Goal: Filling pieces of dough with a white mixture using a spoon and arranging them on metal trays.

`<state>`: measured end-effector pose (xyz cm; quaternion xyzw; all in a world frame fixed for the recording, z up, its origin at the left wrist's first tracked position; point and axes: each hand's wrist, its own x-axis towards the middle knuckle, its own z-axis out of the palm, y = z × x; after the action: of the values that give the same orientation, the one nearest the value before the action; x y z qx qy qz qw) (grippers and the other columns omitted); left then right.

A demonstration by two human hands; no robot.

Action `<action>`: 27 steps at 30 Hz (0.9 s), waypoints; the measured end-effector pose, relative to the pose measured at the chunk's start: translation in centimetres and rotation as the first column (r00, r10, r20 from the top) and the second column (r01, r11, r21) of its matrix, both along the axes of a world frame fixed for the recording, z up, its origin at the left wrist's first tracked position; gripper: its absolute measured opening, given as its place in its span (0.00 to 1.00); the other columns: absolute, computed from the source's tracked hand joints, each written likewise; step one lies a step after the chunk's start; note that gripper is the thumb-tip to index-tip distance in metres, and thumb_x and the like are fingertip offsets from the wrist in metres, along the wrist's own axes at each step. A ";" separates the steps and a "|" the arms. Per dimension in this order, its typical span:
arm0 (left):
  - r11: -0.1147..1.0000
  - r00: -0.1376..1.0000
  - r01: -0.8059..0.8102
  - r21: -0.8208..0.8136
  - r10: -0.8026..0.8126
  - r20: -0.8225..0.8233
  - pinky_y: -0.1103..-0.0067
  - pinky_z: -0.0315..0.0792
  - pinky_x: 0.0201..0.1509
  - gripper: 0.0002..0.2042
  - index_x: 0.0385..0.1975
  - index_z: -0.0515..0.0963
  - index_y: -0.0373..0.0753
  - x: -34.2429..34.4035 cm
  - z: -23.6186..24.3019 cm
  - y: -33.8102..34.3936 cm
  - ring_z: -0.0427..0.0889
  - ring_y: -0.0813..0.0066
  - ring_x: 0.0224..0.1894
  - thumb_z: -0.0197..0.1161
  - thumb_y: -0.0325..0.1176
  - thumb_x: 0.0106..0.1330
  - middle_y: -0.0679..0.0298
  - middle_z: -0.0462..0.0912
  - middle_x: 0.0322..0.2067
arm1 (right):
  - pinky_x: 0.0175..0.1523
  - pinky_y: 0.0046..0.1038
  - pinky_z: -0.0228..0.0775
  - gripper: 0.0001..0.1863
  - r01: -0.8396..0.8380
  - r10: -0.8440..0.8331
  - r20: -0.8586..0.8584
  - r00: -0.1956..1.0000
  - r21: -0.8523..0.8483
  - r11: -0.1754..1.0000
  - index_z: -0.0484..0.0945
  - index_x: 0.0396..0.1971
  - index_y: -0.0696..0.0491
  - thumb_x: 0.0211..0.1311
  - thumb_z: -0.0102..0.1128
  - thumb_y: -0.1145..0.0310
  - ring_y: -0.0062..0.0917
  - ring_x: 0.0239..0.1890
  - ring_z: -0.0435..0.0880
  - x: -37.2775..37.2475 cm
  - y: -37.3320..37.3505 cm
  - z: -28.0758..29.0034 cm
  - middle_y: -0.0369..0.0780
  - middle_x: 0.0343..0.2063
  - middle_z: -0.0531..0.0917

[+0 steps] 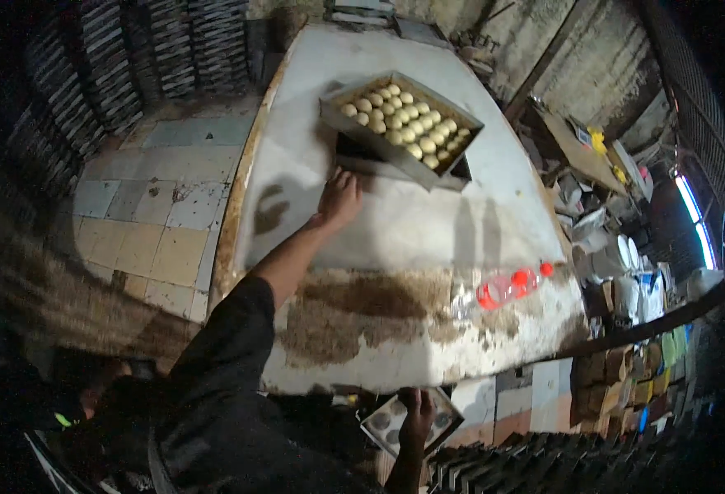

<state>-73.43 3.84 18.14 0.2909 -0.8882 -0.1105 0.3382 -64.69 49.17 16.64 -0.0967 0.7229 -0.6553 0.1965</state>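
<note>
Your left hand [339, 198] flat on the floured table [395, 230] beside the tray of dough balls [401, 123], your right hand [417, 416] gripping a dimpled baking tray [387, 424] below the table edge, red-capped plastic bottle [507, 288] lying nearby.

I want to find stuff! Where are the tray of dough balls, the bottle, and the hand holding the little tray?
tray of dough balls [342, 122]: head view, on its near left wall.
bottle [507, 288]: head view, on its reddish middle.
right hand [418, 414]: head view, on the hand's back.

Bare tabletop [428, 222] between tray [401, 123] and bottle [507, 288]
</note>
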 end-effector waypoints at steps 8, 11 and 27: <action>0.999 0.998 0.010 -0.053 -0.006 0.062 0.58 0.50 0.61 0.29 0.49 0.65 0.27 -11.9 -5.6 -10.9 0.61 0.50 0.56 0.57 0.47 0.57 0.46 0.66 0.50 | 0.43 0.27 0.72 0.13 0.203 -0.190 0.101 0.977 -0.133 0.970 0.74 0.33 0.60 0.62 0.52 0.63 0.26 0.34 0.78 -4.6 -5.8 -1.2 0.42 0.28 0.79; 0.995 0.998 0.042 -0.092 -0.046 -0.043 0.62 0.58 0.55 0.26 0.42 0.71 0.31 -11.1 -4.4 -10.2 0.69 0.55 0.48 0.61 0.49 0.54 0.51 0.73 0.41 | 0.41 0.25 0.72 0.11 0.127 -0.131 0.137 0.982 0.034 0.991 0.74 0.34 0.59 0.61 0.53 0.65 0.27 0.34 0.78 -4.5 -11.5 4.3 0.43 0.30 0.79; 0.980 0.966 -0.116 0.164 0.073 0.248 0.60 0.62 0.52 0.13 0.29 0.78 0.35 15.9 -7.3 0.5 0.75 0.54 0.40 0.56 0.40 0.59 0.50 0.77 0.33 | 0.52 0.29 0.64 0.23 0.170 -0.233 -0.193 0.953 -0.296 0.940 0.67 0.47 0.64 0.67 0.42 0.57 0.30 0.44 0.74 -16.1 -19.3 7.9 0.47 0.43 0.75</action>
<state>-57.57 4.34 10.82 0.3732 -0.8943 -0.1364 0.2057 -80.75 29.89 24.50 -0.1219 0.6481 -0.7512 0.0292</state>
